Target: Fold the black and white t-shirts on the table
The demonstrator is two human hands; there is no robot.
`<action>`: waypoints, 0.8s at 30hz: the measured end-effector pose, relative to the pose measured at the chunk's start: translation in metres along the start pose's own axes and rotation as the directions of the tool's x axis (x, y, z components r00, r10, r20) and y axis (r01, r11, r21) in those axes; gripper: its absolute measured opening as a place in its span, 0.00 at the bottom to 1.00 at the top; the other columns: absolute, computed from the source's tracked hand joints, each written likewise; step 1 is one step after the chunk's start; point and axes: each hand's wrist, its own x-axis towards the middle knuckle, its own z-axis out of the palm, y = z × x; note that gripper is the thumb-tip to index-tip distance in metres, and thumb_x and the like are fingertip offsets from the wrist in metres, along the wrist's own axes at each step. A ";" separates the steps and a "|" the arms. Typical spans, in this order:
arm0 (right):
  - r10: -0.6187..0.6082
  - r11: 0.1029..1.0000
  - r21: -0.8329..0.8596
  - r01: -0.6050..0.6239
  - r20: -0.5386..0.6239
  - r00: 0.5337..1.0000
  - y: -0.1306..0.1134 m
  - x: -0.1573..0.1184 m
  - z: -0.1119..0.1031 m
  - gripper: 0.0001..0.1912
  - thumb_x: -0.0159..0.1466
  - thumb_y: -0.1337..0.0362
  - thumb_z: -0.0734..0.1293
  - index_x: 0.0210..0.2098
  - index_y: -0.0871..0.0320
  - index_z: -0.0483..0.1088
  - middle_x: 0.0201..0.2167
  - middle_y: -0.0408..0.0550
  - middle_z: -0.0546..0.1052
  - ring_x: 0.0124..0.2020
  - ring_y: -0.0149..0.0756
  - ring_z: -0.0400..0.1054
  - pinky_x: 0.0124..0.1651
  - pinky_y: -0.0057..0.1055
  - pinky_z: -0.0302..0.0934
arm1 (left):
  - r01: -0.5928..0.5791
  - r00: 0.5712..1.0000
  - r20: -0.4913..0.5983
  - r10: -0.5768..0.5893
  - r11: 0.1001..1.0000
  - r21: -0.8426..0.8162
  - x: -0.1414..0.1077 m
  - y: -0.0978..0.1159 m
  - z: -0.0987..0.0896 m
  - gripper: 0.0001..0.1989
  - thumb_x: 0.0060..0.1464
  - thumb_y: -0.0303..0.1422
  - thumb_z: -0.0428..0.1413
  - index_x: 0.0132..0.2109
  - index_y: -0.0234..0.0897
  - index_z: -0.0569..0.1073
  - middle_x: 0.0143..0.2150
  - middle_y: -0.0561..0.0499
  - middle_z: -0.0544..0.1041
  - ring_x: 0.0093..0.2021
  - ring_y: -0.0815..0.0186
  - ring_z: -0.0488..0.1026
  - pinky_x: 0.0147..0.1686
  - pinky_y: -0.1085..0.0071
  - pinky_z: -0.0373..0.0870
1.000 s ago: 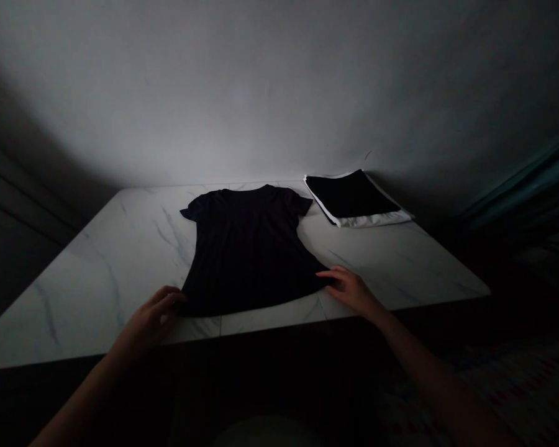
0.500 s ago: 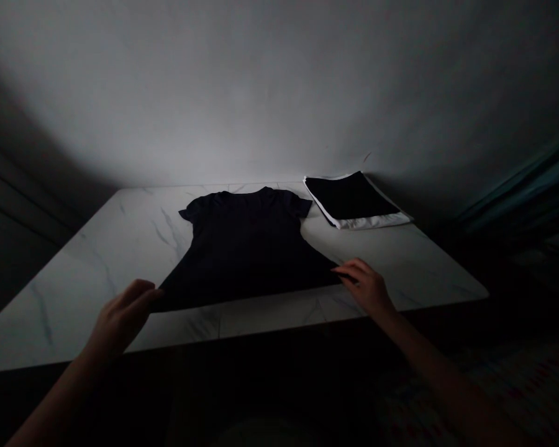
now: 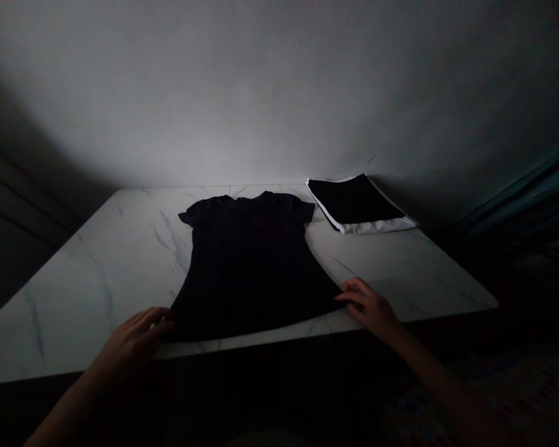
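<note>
A strip of marble tabletop (image 3: 400, 273) narrows between the black T-shirt (image 3: 249, 267) and the folded stack (image 3: 356, 205).

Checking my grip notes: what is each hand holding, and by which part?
The right hand seems to pinch the hem corner of the black T-shirt. The left hand lies at the opposite hem corner; whether it grips cannot be told.

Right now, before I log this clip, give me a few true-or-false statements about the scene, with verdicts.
The black T-shirt lies flat on the marble table, collar away from the person. True.
The left hand lifts the shirt off the table. False: it is at one hem corner, and the shirt lies flat.
A folded stack lies right of the shirt. True.
The right hand is on the stack. False: it is at the other hem corner.
</note>
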 end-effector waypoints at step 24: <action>0.232 0.951 -0.203 -0.233 -0.028 0.972 0.059 0.370 0.043 0.07 0.62 0.73 0.67 0.35 0.60 0.79 0.41 0.56 0.81 0.45 0.40 0.75 0.50 0.32 0.64 | 0.375 0.925 0.048 -0.378 0.925 0.053 0.358 -0.149 0.006 0.14 0.56 0.34 0.50 0.46 0.37 0.76 0.45 0.43 0.80 0.45 0.59 0.76 0.45 0.67 0.69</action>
